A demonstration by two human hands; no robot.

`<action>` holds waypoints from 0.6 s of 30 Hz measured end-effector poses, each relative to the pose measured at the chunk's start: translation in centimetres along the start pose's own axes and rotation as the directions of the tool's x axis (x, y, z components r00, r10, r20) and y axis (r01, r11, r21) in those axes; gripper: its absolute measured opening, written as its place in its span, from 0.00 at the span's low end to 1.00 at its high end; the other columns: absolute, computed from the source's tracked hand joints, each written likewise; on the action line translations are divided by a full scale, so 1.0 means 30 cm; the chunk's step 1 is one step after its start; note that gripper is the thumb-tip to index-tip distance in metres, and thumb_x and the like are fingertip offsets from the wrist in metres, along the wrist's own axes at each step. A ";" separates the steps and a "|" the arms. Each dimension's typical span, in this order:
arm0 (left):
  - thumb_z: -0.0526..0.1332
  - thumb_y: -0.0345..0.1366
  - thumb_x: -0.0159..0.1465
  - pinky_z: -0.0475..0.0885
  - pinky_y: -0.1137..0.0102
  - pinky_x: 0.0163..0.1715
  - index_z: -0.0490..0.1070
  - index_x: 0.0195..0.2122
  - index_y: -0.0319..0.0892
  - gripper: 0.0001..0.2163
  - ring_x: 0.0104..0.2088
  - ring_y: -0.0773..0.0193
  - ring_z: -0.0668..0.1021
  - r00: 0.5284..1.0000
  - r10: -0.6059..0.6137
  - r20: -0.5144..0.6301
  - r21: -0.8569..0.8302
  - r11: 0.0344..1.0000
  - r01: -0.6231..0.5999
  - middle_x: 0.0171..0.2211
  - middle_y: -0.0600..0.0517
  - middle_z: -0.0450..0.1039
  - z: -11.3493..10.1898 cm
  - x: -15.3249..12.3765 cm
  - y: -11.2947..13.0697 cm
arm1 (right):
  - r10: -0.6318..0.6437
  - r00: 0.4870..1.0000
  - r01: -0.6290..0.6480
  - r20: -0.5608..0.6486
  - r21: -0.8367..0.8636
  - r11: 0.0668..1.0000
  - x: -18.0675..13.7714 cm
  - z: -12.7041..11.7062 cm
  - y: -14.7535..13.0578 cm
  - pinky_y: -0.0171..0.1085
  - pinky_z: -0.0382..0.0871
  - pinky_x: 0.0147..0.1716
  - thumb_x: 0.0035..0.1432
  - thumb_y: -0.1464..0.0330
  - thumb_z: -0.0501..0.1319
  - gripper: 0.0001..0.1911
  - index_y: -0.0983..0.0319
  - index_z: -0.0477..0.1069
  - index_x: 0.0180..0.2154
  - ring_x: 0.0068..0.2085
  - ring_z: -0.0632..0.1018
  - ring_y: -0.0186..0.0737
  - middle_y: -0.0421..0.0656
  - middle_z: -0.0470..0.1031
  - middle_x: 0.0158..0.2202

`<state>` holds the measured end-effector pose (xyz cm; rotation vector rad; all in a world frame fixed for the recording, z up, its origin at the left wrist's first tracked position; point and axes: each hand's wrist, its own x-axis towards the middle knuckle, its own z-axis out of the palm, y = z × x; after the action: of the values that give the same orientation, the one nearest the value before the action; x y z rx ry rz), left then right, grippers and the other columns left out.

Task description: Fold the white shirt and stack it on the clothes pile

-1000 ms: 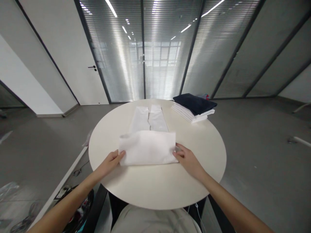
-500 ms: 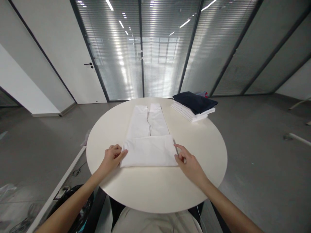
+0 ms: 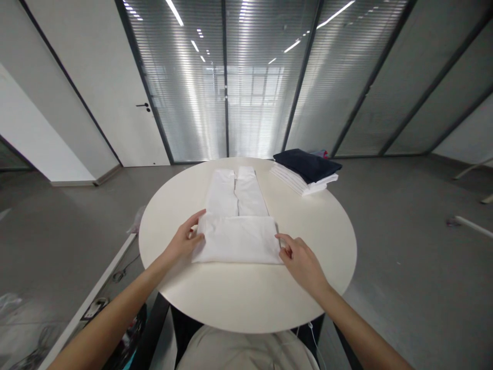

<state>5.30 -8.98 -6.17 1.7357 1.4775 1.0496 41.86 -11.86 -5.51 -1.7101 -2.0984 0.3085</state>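
Note:
A white garment (image 3: 239, 226) lies on the round white table (image 3: 246, 293), its near end folded over into a flat rectangle and the rest stretching away from me. My left hand (image 3: 187, 240) rests at the fold's left edge, fingers spread and touching the cloth. At the fold's right edge my right hand (image 3: 300, 258) has its fingers curled against the lower corner. Neither hand lifts the cloth.
A stack of folded clothes (image 3: 306, 171), dark navy on top of white, sits at the table's far right. Grey floor surrounds the table, with glass partitions and a white door (image 3: 115, 92) behind. Bags and cables (image 3: 23, 329) lie on the floor at lower left.
The folded end has settled flat on the table. My left hand slid up along the fold's left edge and spread its fingers. My right hand stayed at the right corner.

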 end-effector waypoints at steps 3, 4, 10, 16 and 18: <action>0.60 0.38 0.60 0.72 0.60 0.47 0.62 0.67 0.43 0.32 0.48 0.54 0.76 1.000 0.007 0.008 0.160 0.987 -0.008 0.57 0.40 0.70 0.013 0.003 -0.032 | -0.029 0.999 0.028 -0.035 -0.020 0.999 -0.006 -0.012 -0.009 0.42 0.69 0.41 0.63 0.73 0.55 0.20 0.61 0.76 0.53 0.37 0.75 0.45 0.45 0.74 0.32; 0.60 0.38 0.61 0.71 0.56 0.50 0.61 0.67 0.43 0.31 0.52 0.51 0.74 0.999 0.050 -0.008 0.239 0.970 -0.047 0.60 0.39 0.67 0.016 0.001 -0.035 | -0.058 0.996 0.056 -0.072 -0.034 0.998 -0.006 -0.019 -0.015 0.43 0.70 0.42 0.64 0.72 0.55 0.18 0.62 0.77 0.51 0.38 0.75 0.46 0.46 0.74 0.32; 0.53 0.40 0.71 0.57 0.44 0.62 0.58 0.69 0.46 0.24 0.71 0.42 0.53 0.956 0.293 -0.009 0.594 0.771 -0.230 0.72 0.40 0.50 0.037 -0.014 0.082 | -0.387 0.903 0.382 -0.187 -0.064 0.922 0.046 -0.057 -0.131 0.50 0.68 0.52 0.70 0.61 0.53 0.19 0.61 0.78 0.50 0.51 0.73 0.52 0.53 0.76 0.47; 0.51 0.52 0.72 0.46 0.44 0.67 0.57 0.70 0.46 0.28 0.72 0.44 0.51 0.889 0.280 0.362 0.598 0.662 -0.452 0.71 0.43 0.54 0.098 0.006 0.164 | -0.584 0.800 0.596 0.139 -0.078 0.799 0.122 0.050 -0.246 0.57 0.50 0.67 0.70 0.46 0.45 0.38 0.64 0.58 0.69 0.72 0.52 0.57 0.54 0.51 0.72; 0.50 0.53 0.72 0.49 0.46 0.67 0.57 0.70 0.47 0.28 0.71 0.47 0.56 0.869 0.237 0.435 0.565 0.679 -0.468 0.70 0.43 0.55 0.105 0.024 0.148 | -0.572 0.794 0.596 0.204 -0.079 0.799 0.128 0.084 -0.235 0.58 0.45 0.69 0.69 0.44 0.44 0.41 0.64 0.54 0.70 0.72 0.49 0.57 0.54 0.47 0.73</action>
<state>10.25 -8.97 -3.79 2.6442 1.3983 0.3461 33.93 -9.46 -4.11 -1.0268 -2.7040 0.1177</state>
